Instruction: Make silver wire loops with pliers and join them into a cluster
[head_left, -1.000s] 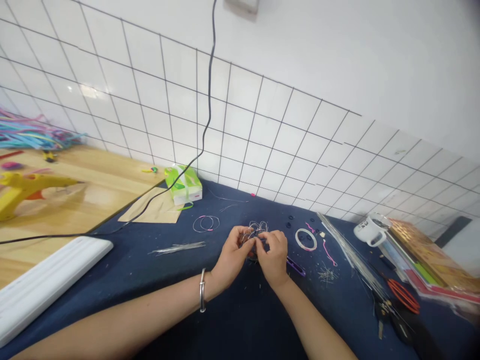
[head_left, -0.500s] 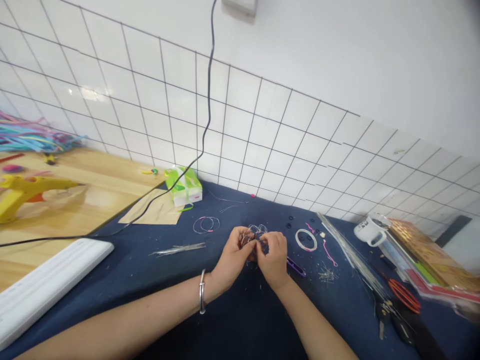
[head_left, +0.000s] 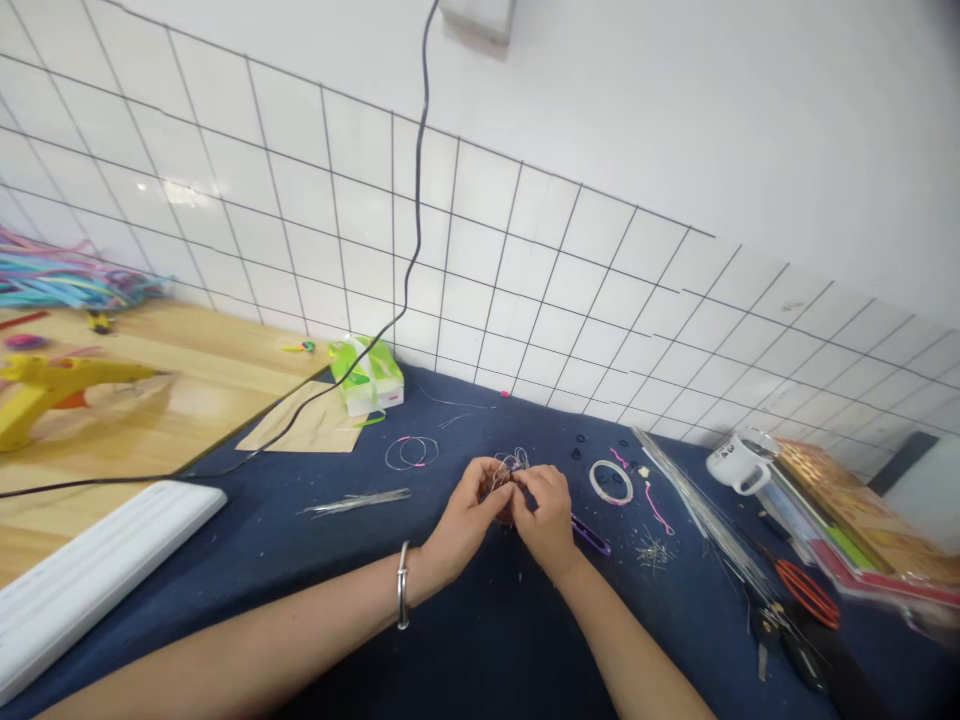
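Note:
A small bundle of looped thin wire (head_left: 516, 459) is pinched between my two hands above the dark blue cloth (head_left: 322, 570). My left hand (head_left: 466, 515) is closed on its left side, thumb and fingertips pressed together. From the right, my right hand (head_left: 546, 515) grips the same wire, its fingertips touching those of the left. The fingers hide most of the piece. Just right of my right hand lies a purple tool (head_left: 592, 536). Two thin wire rings with pink bits (head_left: 412, 453) and a bunch of straight wires (head_left: 360, 501) lie to the left.
To the right are a tape roll (head_left: 611, 482), wire clippings (head_left: 655, 551), long wires (head_left: 697, 500), orange-handled scissors (head_left: 806, 592) and a white mug (head_left: 742, 462). A tissue pack (head_left: 371, 378), black cable (head_left: 315, 396), white power strip (head_left: 112, 570) and yellow glue gun (head_left: 67, 385) are left.
Both hands stay closed on the wire bundle, with only small finger shifts. The wire loops above the fingertips have changed shape slightly. The view has moved a little.

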